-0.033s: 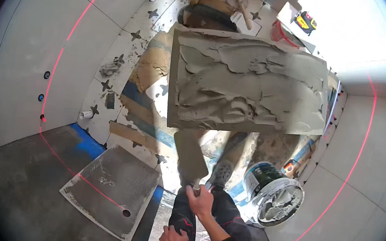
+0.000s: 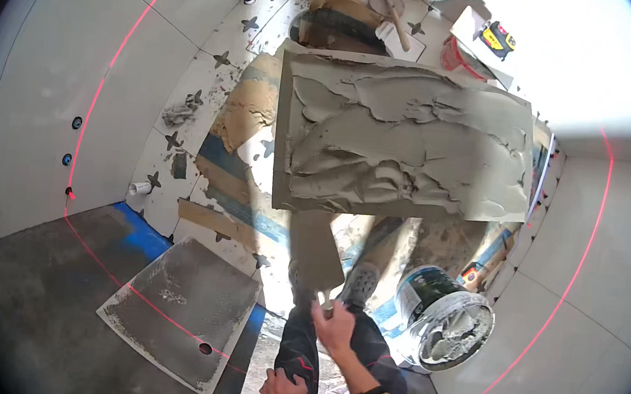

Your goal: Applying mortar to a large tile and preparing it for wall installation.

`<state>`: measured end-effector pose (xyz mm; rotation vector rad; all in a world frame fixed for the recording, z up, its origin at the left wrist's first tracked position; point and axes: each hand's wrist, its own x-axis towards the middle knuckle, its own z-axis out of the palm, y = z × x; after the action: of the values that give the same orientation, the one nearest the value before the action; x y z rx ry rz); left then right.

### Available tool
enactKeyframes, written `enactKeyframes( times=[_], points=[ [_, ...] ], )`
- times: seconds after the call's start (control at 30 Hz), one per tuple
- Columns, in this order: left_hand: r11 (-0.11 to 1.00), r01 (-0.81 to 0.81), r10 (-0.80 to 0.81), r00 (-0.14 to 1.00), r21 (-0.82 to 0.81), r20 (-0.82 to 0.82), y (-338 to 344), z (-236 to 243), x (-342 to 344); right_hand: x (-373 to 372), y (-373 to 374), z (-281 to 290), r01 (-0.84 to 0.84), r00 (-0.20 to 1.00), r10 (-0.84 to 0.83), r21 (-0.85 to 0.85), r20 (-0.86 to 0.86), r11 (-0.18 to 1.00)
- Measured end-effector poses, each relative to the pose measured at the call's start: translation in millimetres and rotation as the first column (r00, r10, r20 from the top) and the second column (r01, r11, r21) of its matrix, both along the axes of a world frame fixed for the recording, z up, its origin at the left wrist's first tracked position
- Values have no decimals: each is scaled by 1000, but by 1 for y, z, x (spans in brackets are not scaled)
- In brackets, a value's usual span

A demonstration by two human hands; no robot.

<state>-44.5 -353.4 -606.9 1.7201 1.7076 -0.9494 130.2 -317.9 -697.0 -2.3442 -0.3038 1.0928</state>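
Observation:
My right hand is closed round the handle of a trowel with a wide, flat grey blade. The blade points away from me, and its far end lies at the near edge of a large tile. Thick grey adhesive covers most of that tile in uneven ridges. My left hand is curled against my trouser leg at the knee, with no tool showing in it. Right of my legs stands a tilted bucket, its rim smeared and grey adhesive inside.
At lower left lies a square grey tile with a round hole. Left floor tiles carry dark cross-shaped spacers. Past the big tile are a dark opening, a wooden-handled tool and a yellow-black tape measure above a red bucket. Red laser lines cross the walls.
My right hand and the trowel have shifted very slightly to the right and toward me. The left hand stays on the knee.

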Motion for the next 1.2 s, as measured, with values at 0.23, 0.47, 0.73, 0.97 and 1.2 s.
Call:
enactKeyframes(
  times=[0.23, 0.47, 0.73, 0.97, 1.2],
  points=[
    [998, 51, -52, 998, -31, -24, -4, -1, 12, 123, -5, -50, 291, 861, -328, 154, 389, 944],
    [999, 25, -26, 999, -47, -19, -21, -7, 7, 94, 31, -94, 5, 939, -9, 14, 345, 1000],
    [1000, -30, 30, 999, -2, 20, -7, -2, 15, 37, 69, -91, -421, 876, 426, -75, 227, 904],
    [998, -50, 50, 999, -26, 14, 10, 6, 21, 60, 60, -27, -466, 830, 471, -93, 299, 880],
    [990, -49, 57, 997, -133, 54, 25, 16, 22, 167, 102, 58, -373, 800, 461, -284, 384, 883]
  ],
)
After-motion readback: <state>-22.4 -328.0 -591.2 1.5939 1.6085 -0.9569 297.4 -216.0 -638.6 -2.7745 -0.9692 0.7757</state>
